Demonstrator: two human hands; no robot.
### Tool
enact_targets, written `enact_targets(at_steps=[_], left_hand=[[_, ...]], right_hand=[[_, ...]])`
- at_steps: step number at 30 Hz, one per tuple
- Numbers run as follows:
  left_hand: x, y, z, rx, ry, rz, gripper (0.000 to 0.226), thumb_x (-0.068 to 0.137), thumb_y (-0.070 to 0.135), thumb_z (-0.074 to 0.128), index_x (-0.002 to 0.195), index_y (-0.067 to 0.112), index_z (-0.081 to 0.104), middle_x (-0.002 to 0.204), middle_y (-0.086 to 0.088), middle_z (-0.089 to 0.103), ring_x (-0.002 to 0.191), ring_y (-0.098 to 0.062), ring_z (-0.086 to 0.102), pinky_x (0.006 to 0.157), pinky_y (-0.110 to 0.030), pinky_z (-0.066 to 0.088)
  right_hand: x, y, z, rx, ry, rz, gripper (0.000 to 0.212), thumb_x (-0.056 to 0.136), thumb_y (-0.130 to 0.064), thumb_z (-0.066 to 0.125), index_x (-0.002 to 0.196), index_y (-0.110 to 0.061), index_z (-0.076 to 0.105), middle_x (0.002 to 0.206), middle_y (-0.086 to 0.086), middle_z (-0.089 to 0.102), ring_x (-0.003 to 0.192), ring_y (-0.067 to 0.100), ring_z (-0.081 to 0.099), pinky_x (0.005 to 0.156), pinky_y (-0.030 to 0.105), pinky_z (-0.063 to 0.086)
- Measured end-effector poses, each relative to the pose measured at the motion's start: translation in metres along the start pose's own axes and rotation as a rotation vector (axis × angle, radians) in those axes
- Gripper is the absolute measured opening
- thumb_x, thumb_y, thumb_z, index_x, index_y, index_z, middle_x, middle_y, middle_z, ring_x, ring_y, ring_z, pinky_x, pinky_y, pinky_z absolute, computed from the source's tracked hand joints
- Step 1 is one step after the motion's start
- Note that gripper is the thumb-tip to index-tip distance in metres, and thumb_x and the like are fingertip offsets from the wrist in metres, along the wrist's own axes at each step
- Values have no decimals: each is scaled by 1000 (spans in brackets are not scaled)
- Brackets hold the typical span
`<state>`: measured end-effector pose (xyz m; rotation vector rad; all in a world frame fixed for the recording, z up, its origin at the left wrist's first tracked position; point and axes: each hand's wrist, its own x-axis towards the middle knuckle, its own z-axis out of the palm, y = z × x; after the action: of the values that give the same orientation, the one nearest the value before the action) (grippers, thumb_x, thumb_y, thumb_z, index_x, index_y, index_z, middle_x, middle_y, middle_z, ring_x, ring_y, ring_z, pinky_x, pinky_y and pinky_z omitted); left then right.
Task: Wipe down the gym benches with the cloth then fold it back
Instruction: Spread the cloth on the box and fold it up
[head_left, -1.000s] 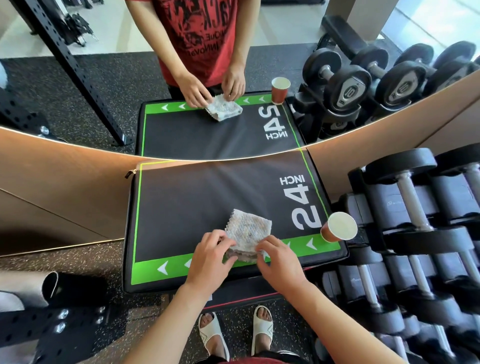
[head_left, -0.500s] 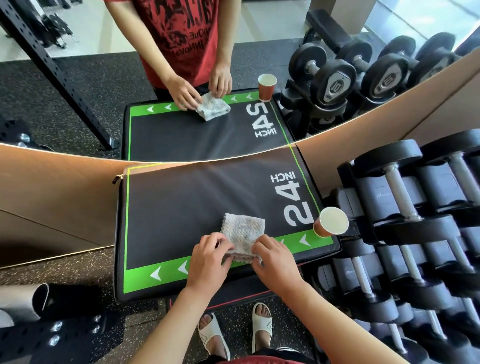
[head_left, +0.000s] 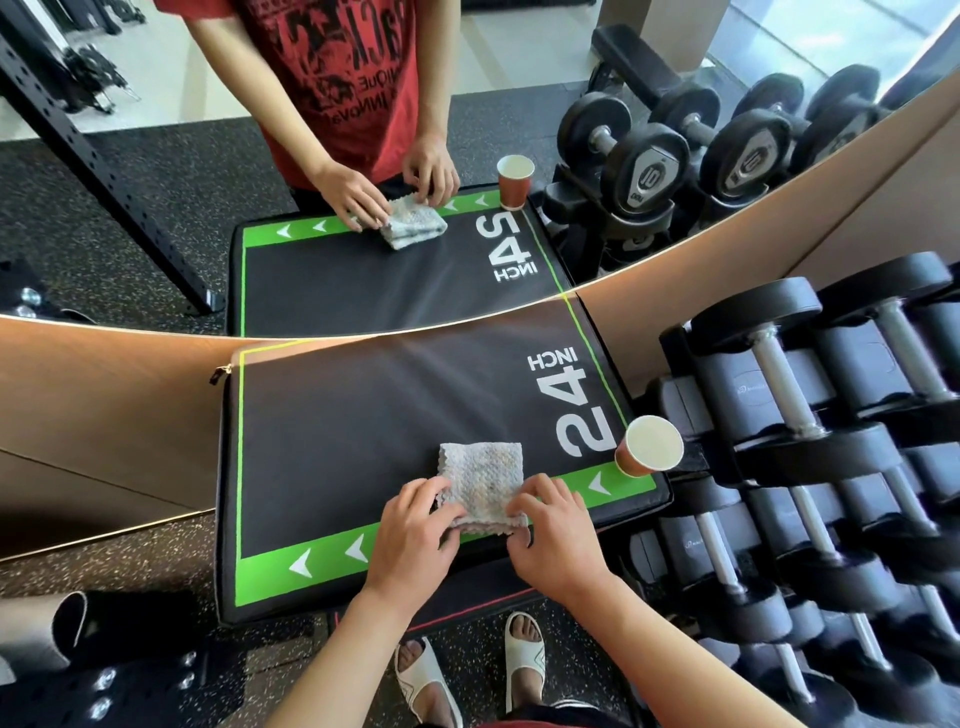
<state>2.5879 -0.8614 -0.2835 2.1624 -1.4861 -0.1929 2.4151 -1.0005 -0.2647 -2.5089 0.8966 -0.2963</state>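
I have one cloth (head_left: 480, 480), folded small, lying on the tabletop (head_left: 363, 415) near its front green edge. My left hand (head_left: 415, 535) and right hand (head_left: 556, 535) each pinch a near corner with curled fingers, probably to square the fold. One paper cup (head_left: 649, 447) stands clear at the right corner; dumbbells (head_left: 810, 415) are racked beside, several, uncounted

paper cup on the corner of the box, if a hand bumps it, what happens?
The paper cup would probably tip or slide easily: it looks thin and light, and nothing shows inside it. It stands near the corner of the padded box, so a nudge could send it off towards the dumbbells. Squeezed hard, it would likely crumple.
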Motion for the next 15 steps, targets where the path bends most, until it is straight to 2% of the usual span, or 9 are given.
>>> enact_targets(at_steps=[2,4,8,10,12,15], left_hand=[[1,-1,-2,11,-19,55,17,79,25,79,95,22,74,137,2,62,128,-23,54,94,-44,52],[2,-1,-3,-7,-24,70,18,85,38,73,94,23,73,140,3,62,133,-21,53,100,-41,48],[15,-3,-2,17,8,70,22,97,38,61,98,20,74,138,3,65,133,-23,54,102,-42,47],[24,-4,-1,38,13,73,22,97,34,64,111,20,72,137,3,64,132,-22,55,103,-40,47],[30,-6,2,73,-23,59,34,93,31,72,125,21,70,141,2,62,133,-22,54,105,-41,48],[31,-10,2,80,-92,-4,51,87,36,80,135,24,66,147,5,57,135,-20,51,107,-41,48]], right_hand=[[3,-3,0,-15,34,-4,7,79,-25,61,84,-24,66,104,-11,54,94,17,53,77,36,46],[13,-6,2,-16,56,-9,7,85,-29,63,87,-23,67,108,-10,55,97,17,53,78,36,47],[34,-8,8,-49,-47,-98,32,89,-23,64,121,-23,65,135,-6,55,123,22,53,91,41,50],[39,-7,7,-68,-105,-111,41,89,-20,64,130,-23,61,142,-4,52,132,21,50,96,42,50],[40,-4,4,-58,-133,-111,45,90,-18,64,135,-22,59,146,-4,50,137,20,47,100,43,49],[39,7,0,-44,-166,-103,54,90,-18,64,143,-23,55,154,-9,45,146,14,37,106,40,44]])
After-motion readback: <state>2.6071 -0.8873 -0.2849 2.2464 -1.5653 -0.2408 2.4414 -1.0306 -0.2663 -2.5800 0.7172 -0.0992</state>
